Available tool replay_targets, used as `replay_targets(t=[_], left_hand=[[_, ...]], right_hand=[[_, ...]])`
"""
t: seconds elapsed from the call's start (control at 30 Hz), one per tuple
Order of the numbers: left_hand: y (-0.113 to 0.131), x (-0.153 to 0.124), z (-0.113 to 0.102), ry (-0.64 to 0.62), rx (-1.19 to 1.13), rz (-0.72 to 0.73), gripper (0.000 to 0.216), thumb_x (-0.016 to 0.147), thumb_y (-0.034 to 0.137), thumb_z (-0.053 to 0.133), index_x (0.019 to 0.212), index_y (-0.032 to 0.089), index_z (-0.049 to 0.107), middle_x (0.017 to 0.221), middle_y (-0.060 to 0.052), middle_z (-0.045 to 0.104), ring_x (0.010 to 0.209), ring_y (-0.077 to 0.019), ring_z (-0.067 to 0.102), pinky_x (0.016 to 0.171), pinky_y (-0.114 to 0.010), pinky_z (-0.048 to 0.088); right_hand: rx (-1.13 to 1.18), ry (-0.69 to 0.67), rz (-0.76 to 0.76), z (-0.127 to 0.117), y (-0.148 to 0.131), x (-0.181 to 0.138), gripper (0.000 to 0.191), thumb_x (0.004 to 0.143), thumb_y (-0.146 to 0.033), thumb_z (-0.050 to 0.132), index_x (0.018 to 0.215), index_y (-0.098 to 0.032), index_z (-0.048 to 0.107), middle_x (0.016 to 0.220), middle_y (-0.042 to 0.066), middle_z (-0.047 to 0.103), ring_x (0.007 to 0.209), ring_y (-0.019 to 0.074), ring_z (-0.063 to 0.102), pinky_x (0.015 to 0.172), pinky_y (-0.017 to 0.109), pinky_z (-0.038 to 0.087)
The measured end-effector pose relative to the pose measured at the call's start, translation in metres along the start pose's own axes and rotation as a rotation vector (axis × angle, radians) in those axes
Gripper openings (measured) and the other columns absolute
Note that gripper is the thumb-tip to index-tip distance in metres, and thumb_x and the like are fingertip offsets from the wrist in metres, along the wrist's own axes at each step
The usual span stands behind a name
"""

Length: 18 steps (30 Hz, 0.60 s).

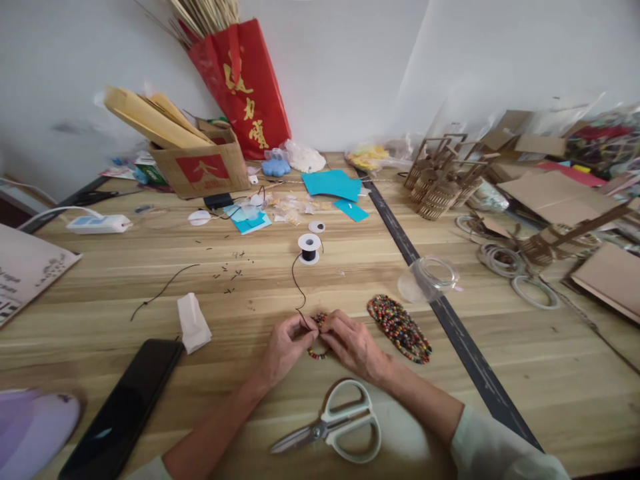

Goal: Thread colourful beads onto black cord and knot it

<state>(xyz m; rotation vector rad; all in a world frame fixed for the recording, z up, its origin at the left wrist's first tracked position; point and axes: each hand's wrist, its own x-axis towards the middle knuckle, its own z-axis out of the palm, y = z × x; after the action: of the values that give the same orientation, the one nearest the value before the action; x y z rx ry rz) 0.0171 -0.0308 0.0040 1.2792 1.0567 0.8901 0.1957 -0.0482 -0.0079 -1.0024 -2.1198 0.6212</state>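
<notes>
The wood-grained counter [350, 247], crossed by a dark band [463, 333], bore pale-handled scissors [317, 432] at the front, a heap of multicoloured bead strands [399, 330] beyond them to the right, and an upright spool of black cord [309, 254] near its middle. On its left lay a phone [123, 407], a white paper [193, 323] and a power strip [99, 224]; a cardboard box [200, 175] and slatted brown baskets [436, 199] stood farther back.
</notes>
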Motion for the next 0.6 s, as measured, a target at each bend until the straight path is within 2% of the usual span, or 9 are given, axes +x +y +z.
replay_targets(t=[0.2, 0.43, 0.6], left_hand=[[-0.0039, 0.0021, -0.0042, -0.024, 0.040, -0.031, 0.019, 0.073, 0.032, 0.066, 0.077, 0.013, 0.065, 0.073, -0.004, 0.067, 0.072, -0.0163, 0.060, 0.070, -0.026, 0.048], [-0.0024, -0.0010, -0.0050, 0.004, 0.243, 0.084, 0.021, 0.081, 0.033, 0.055, 0.077, 0.014, 0.063, 0.073, -0.003, 0.065, 0.071, -0.0160, 0.058, 0.070, -0.026, 0.045], [0.0040, -0.0033, -0.0019, 0.022, 0.318, 0.144, 0.023, 0.083, 0.032, 0.052, 0.070, 0.015, 0.059, 0.067, -0.001, 0.062, 0.066, -0.0149, 0.055, 0.066, -0.025, 0.043]], right_hand=[[-0.057, 0.001, -0.015, -0.0028, -0.0015, 0.0012, 0.011, 0.097, -0.021, 0.042, 0.093, -0.020, 0.053, 0.088, 0.005, 0.059, 0.077, 0.0146, 0.057, 0.068, 0.024, 0.045], [-0.060, -0.023, -0.054, -0.0048, -0.0049, 0.0026, 0.013, 0.097, -0.019, 0.039, 0.092, -0.020, 0.051, 0.087, 0.005, 0.058, 0.077, 0.0150, 0.056, 0.067, 0.025, 0.045], [-0.068, -0.038, -0.086, -0.0031, -0.0052, 0.0030, 0.015, 0.097, -0.019, 0.037, 0.091, -0.018, 0.051, 0.086, 0.007, 0.058, 0.076, 0.0158, 0.054, 0.067, 0.026, 0.045]])
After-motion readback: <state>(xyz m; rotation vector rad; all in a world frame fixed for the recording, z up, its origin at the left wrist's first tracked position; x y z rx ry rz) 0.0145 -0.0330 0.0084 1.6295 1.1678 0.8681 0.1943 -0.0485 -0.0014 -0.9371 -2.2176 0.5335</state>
